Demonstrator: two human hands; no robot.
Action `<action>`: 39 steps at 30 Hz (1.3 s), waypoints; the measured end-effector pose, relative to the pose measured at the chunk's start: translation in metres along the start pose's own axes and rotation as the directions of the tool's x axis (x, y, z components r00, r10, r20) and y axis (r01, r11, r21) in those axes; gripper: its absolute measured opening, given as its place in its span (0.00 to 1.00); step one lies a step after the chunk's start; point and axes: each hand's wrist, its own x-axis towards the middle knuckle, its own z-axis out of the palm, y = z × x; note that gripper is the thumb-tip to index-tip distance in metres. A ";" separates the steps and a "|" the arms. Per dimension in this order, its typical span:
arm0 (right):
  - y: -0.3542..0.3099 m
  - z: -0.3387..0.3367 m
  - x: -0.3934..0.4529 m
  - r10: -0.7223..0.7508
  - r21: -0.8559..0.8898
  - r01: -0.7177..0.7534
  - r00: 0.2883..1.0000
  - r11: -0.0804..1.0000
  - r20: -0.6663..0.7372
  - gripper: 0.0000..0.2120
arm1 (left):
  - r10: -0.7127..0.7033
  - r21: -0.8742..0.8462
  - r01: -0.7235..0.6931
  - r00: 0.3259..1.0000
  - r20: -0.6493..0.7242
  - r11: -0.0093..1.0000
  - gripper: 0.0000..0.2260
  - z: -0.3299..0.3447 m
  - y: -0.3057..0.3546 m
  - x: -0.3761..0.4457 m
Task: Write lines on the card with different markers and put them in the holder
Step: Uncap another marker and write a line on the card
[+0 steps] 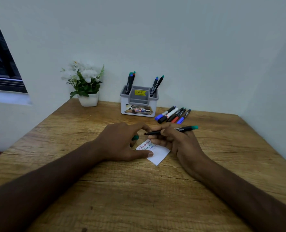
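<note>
A small white card (159,155) with red, blue and green handwritten lines lies on the wooden table (139,190). My right hand (177,141) grips a black marker with a green end (185,128), held level above the card, bare tip pointing left. My left hand (122,141) holds the green cap (135,137) in its curled fingers, and its thumb presses the card's left edge. A white and grey holder (139,102) at the back has several markers standing in its two side slots.
Several loose markers (172,115) with blue, black and red caps lie right of the holder. A white pot of white flowers (86,85) stands at the back left by the wall. The table's left edge runs diagonally.
</note>
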 end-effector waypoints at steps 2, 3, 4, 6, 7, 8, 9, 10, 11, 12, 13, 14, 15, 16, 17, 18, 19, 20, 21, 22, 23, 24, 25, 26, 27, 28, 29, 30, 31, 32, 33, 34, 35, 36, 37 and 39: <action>0.001 -0.001 0.000 0.007 -0.019 -0.007 1.000 1.000 0.017 0.11 | 0.002 -0.012 -0.002 1.000 -0.010 1.000 0.36 0.001 -0.001 0.000; 0.002 -0.001 0.000 0.007 -0.034 -0.006 1.000 0.999 0.022 0.10 | 0.005 -0.019 -0.005 1.000 -0.016 1.000 0.37 0.001 -0.001 0.000; 0.003 -0.002 0.000 0.003 -0.051 -0.001 1.000 0.999 0.030 0.09 | 0.009 -0.025 -0.010 1.000 -0.023 1.000 0.37 0.001 -0.001 0.000; 0.003 -0.002 0.000 -0.011 -0.081 0.016 0.999 0.997 0.053 0.08 | 0.017 -0.036 -0.018 0.999 -0.036 0.999 0.37 0.002 0.000 0.000; 0.003 -0.001 0.000 -0.016 -0.092 0.022 0.998 0.995 0.059 0.08 | 0.019 -0.040 -0.021 0.999 -0.040 0.999 0.37 0.001 0.000 0.000; 0.003 -0.001 0.000 -0.021 -0.101 0.027 0.998 0.994 0.064 0.08 | 0.020 -0.045 -0.022 0.999 -0.042 0.999 0.37 0.001 0.001 0.000; 0.003 -0.001 0.000 -0.025 -0.112 0.033 0.997 0.993 0.069 0.07 | 0.019 -0.049 -0.021 0.999 -0.042 0.999 0.38 0.001 0.001 0.000; 0.003 -0.002 0.001 -0.029 -0.127 0.039 0.997 0.991 0.076 0.07 | 0.017 -0.055 -0.019 0.999 -0.042 0.998 0.38 0.001 0.000 0.000; 0.003 -0.002 0.001 -0.034 -0.142 0.046 0.996 0.989 0.083 0.06 | 0.016 -0.059 -0.019 0.999 -0.043 0.998 0.38 0.002 0.001 0.000; 0.003 -0.002 0.001 -0.043 -0.154 0.057 0.995 0.986 0.090 0.06 | 0.017 -0.060 -0.020 0.999 -0.048 0.998 0.38 0.002 0.001 0.000; 0.003 -0.002 0.000 -0.056 -0.171 0.072 0.994 0.983 0.094 0.06 | 0.020 -0.061 -0.023 0.998 -0.057 0.998 0.38 0.003 0.001 0.000; 0.004 -0.002 0.000 -0.076 -0.201 0.095 0.992 0.975 0.099 0.07 | 0.023 -0.065 -0.027 0.998 -0.067 0.998 0.37 0.003 0.002 0.000; 0.004 -0.002 0.001 -0.098 -0.244 0.120 0.990 0.962 0.103 0.07 | 0.025 -0.076 -0.030 0.997 -0.076 0.997 0.36 0.002 0.002 0.000; 0.004 -0.002 0.001 -0.115 -0.291 0.144 0.987 0.946 0.113 0.08 | 0.028 -0.091 -0.037 0.996 -0.089 0.995 0.35 0.002 0.003 -0.001; 0.005 -0.002 0.001 -0.123 -0.331 0.161 0.984 0.930 0.132 0.08 | 0.036 -0.108 -0.048 0.994 -0.106 0.993 0.34 0.002 0.004 -0.001; 0.006 -0.002 0.001 -0.123 -0.364 0.173 0.980 0.915 0.157 0.07 | 0.049 -0.128 -0.064 0.992 -0.120 0.990 0.32 0.003 0.005 -0.001; 0.006 -0.002 0.001 -0.126 -0.383 0.187 0.976 0.905 0.180 0.06 | 0.068 -0.152 -0.087 0.990 -0.126 0.985 0.31 0.003 0.008 -0.002; 0.007 -0.002 0.002 -0.137 -0.381 0.203 0.972 0.902 0.193 0.05 | 0.090 -0.178 -0.111 0.988 -0.123 0.978 0.30 0.005 0.011 -0.002; 0.008 -0.003 0.002 -0.152 -0.356 0.215 0.969 0.909 0.196 0.04 | 0.104 -0.201 -0.125 0.988 -0.114 0.972 0.31 0.006 0.014 -0.002; 0.008 -0.003 0.002 -0.164 -0.323 0.220 0.968 0.920 0.192 0.03 | 0.105 -0.218 -0.126 0.989 -0.105 0.968 0.31 0.007 0.018 -0.001; 0.008 -0.003 0.002 -0.171 -0.297 0.221 0.967 0.929 0.187 0.02 | 0.097 -0.233 -0.119 0.990 -0.103 0.965 0.31 0.007 0.020 -0.001; 0.008 -0.003 0.002 -0.177 -0.286 0.225 0.967 0.931 0.184 0.02 | 0.086 -0.253 -0.111 0.990 -0.111 0.961 0.31 0.008 0.022 0.000; 0.008 -0.002 0.002 -0.181 -0.290 0.228 0.967 0.930 0.181 0.02 | 0.075 -0.279 -0.106 0.990 -0.121 0.954 0.30 0.008 0.024 0.000; 0.009 -0.002 0.003 -0.182 -0.301 0.228 0.968 0.926 0.175 0.03 | 0.067 -0.306 -0.104 0.990 -0.128 0.946 0.30 0.008 0.025 0.001; 0.009 -0.001 0.003 -0.182 -0.312 0.227 0.969 0.923 0.166 0.04 | 0.064 -0.326 -0.103 0.990 -0.129 0.940 0.29 0.008 0.027 0.001; 0.009 -0.001 0.003 -0.184 -0.316 0.226 0.970 0.921 0.158 0.05 | 0.063 -0.344 -0.103 0.990 -0.126 0.933 0.29 0.008 0.029 0.001; 0.008 -0.001 0.003 -0.189 -0.317 0.230 0.970 0.920 0.155 0.05 | 0.064 -0.356 -0.108 0.989 -0.133 0.928 0.29 0.008 0.031 0.000; 0.008 0.000 0.003 -0.193 -0.314 0.232 0.970 0.921 0.151 0.06 | 0.066 -0.361 -0.114 0.987 -0.144 0.926 0.29 0.008 0.031 0.000; 0.008 0.000 0.002 -0.188 -0.303 0.222 0.972 0.927 0.139 0.07 | 0.068 -0.337 -0.121 0.984 -0.165 0.934 0.29 0.008 0.031 -0.001; 0.007 -0.001 0.001 -0.179 -0.284 0.206 0.977 0.937 0.117 0.08 | 0.077 -0.274 -0.129 0.978 -0.192 0.953 0.29 0.006 0.030 0.000; 0.006 0.000 0.000 -0.165 -0.260 0.184 0.982 0.948 0.096 0.08 | 0.096 -0.184 -0.137 0.972 -0.217 0.973 0.29 0.003 0.029 0.000; 0.006 0.000 0.000 -0.145 -0.244 0.160 0.986 0.957 0.077 0.09 | 0.121 -0.100 -0.146 0.967 -0.224 0.984 0.29 0.001 0.028 0.000; 0.004 0.000 0.000 -0.120 -0.233 0.133 0.990 0.963 0.070 0.10 | 0.153 -0.054 -0.168 0.965 -0.213 0.984 0.28 0.000 0.027 -0.001; 0.005 0.000 0.001 -0.094 -0.227 0.109 0.993 0.968 0.076 0.12 | 0.185 -0.032 -0.194 0.965 -0.187 0.980 0.26 -0.001 0.023 -0.002; 0.004 0.000 0.002 -0.071 -0.217 0.091 0.993 0.972 0.096 0.15 | 0.212 -0.038 -0.221 0.962 -0.171 0.975 0.24 -0.001 0.020 -0.003; 0.004 -0.001 0.002 -0.053 -0.225 0.080 0.991 0.971 0.121 0.20 | 0.134 -0.273 -0.170 0.980 -0.146 0.947 0.18 0.000 0.007 -0.002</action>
